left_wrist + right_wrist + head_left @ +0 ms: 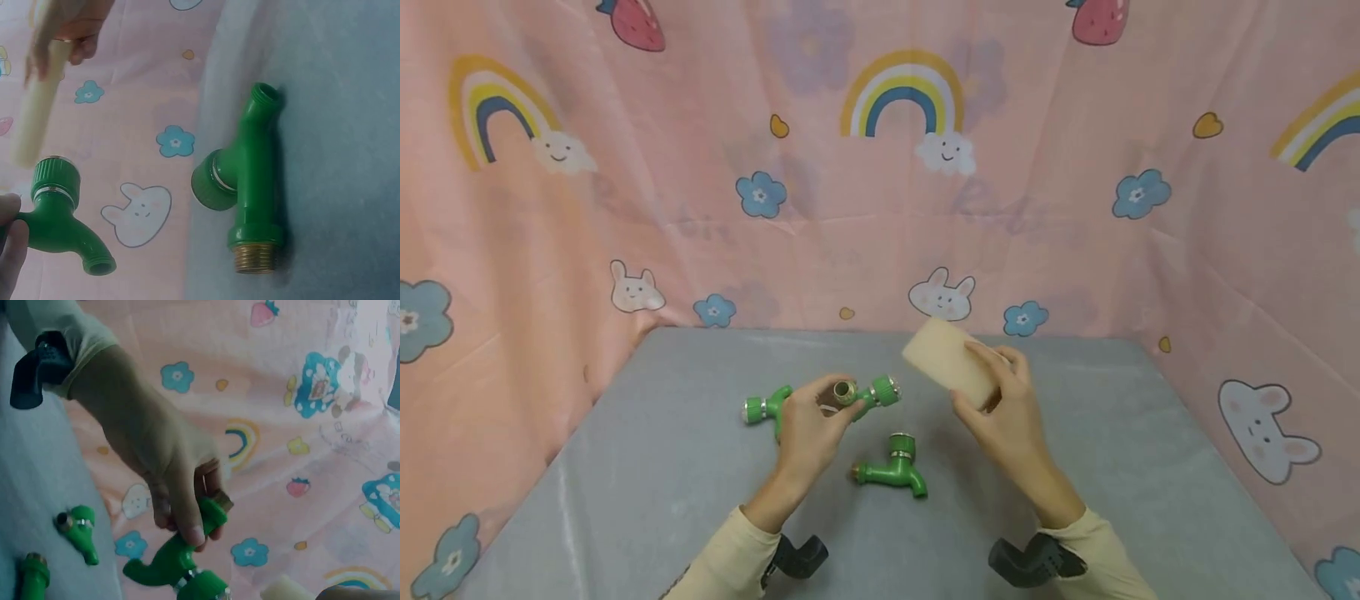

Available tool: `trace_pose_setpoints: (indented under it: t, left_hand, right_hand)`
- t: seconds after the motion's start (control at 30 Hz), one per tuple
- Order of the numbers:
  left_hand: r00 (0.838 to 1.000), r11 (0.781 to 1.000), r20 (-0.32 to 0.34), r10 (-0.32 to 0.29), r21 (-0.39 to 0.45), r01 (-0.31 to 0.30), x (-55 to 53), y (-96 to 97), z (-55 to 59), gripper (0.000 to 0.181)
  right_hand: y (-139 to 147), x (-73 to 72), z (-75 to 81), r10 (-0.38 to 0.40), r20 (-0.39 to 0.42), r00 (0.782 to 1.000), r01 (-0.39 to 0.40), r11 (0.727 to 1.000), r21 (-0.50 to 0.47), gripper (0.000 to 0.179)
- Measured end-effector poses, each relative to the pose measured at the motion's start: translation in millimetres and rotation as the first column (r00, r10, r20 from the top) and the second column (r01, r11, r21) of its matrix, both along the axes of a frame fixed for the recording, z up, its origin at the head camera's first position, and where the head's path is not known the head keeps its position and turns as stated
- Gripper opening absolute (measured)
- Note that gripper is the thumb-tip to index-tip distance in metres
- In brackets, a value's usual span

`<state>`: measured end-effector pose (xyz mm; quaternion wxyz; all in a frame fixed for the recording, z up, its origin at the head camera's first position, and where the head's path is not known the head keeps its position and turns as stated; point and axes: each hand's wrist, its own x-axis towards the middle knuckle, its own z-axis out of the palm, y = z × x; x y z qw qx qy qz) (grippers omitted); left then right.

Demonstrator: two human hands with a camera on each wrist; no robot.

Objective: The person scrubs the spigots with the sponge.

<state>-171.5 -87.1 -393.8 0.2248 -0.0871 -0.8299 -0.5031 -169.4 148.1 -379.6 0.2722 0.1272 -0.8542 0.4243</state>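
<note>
Cloth sleeves [726, 557], blocky sponge [946, 357], ribbed tap [55, 229]

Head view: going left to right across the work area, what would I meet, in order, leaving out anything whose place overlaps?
Leftmost green faucet, left grip, nearest green faucet, cream sponge, right grip.

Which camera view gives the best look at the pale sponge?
The head view: the pale sponge shows its broad face. Left wrist catches it edge-on, blurred; right wrist, only a piece at the bottom edge.
</note>
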Motion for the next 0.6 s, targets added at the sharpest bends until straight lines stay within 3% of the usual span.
trace_pose_setpoints:
  t: [0.17, 0.23, 0.37, 0.43, 0.5, 0.6]
  left_hand:
    - [0.998, 1.0, -0.054, -0.024, -0.003, 0.024, 2.4, 3.5, 1.7, 0.024]
    - [0.997, 1.0, -0.081, -0.016, -0.009, 0.016, 2.3, 3.3, 2.4, 0.022]
    - [0.991, 0.999, -0.131, 0.032, -0.019, -0.035, 0.1, 0.8, 3.8, 0.021]
    - [0.987, 0.999, -0.154, 0.04, -0.017, -0.043, -0.8, -0.7, 4.2, 0.021]
    - [0.986, 0.999, -0.164, 0.032, -0.007, -0.033, -1.2, -1.8, 4.1, 0.021]
    - [0.99, 0.998, -0.136, -0.024, 0.055, 0.032, -1.1, -3.3, 2.8, 0.021]
  right_hand:
    - [-8, 5.9, -2.4, 0.176, 0.032, 0.984, -0.177, 0.983, 0.038, 0.063]
    - [-6, 4.0, -3.0, 0.146, 0.072, 0.987, -0.15, 0.987, 0.052, 0.063]
    - [8, -5.1, -1.0, 0.022, 0.123, 0.992, -0.024, 1.0, 0.017, 0.063]
    - [13, -6.8, 1.1, 0.03, 0.114, 0.993, -0.026, 0.999, -0.028, 0.063]
    - [13, -5.8, 2.1, 0.117, 0.088, 0.989, -0.109, 0.99, -0.09, 0.062]
    - [5, -1.2, 0.2, 0.273, 0.055, 0.96, -0.265, 0.956, -0.125, 0.061]
